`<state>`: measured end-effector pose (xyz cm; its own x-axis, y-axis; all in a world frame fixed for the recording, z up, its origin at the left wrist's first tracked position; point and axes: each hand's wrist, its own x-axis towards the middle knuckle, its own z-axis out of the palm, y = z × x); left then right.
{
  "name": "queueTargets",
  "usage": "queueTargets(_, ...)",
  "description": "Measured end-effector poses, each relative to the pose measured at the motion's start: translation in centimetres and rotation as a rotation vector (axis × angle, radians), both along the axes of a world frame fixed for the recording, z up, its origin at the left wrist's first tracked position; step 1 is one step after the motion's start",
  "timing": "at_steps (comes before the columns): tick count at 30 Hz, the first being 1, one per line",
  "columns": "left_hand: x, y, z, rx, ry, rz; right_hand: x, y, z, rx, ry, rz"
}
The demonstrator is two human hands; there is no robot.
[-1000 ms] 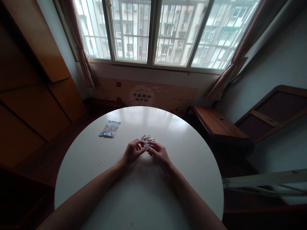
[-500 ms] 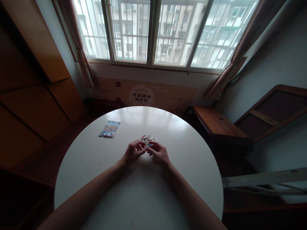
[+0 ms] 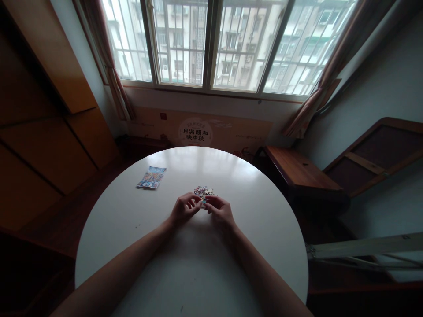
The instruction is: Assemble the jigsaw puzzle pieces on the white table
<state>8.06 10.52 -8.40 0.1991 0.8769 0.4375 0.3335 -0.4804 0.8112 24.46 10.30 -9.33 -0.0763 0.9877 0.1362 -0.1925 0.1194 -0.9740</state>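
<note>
A small heap of jigsaw puzzle pieces (image 3: 205,190) lies on the round white table (image 3: 132,259). Just in front of the heap, my left hand (image 3: 185,207) and my right hand (image 3: 219,208) meet almost fingertip to fingertip. Between them is a small blue-green puzzle piece (image 3: 204,202), pinched by the fingers of both hands. Whether it is one piece or two joined is too small to tell. Both hands have their fingers curled, with the thumbs toward me.
A colourful printed packet (image 3: 152,177) lies on the table's far left. Beyond the table stand a wooden bench (image 3: 300,169) at the right and a printed cardboard panel (image 3: 231,127) under the window. Orange-brown cabinets (image 3: 33,154) line the left side.
My right thumb and fingers have shifted slightly, so the blue-green piece shows more clearly between my fingertips. My left hand, the heap and the packet stay where they were.
</note>
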Motion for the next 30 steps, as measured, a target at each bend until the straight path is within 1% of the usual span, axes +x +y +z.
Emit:
queueTargets(2, -0.02, 0.0, 0.15, -0.001, -0.018, 0.039, -0.04, -0.04, 0.04, 0.002, -0.01, -0.005)
queueTargets(4, -0.04, 0.05, 0.2, -0.011, -0.037, 0.036, -0.09, -0.08, 0.12, 0.001, -0.016, -0.005)
queueTargets(8, -0.1, 0.17, 0.13, -0.032, -0.047, -0.075, -0.08, -0.05, 0.19, -0.001, -0.014, -0.003)
queueTargets(10, -0.13, 0.21, 0.05, -0.033, -0.047, -0.103, -0.04, -0.01, 0.18, -0.005, -0.009, 0.0)
queueTargets(21, -0.11, 0.57, -0.69, 0.002, -0.031, -0.072, 0.08, 0.11, 0.13, -0.011, 0.002, 0.0)
queueTargets(30, -0.08, 0.39, -0.51, 0.015, -0.026, -0.054, 0.08, 0.05, 0.19, 0.004, -0.005, -0.003)
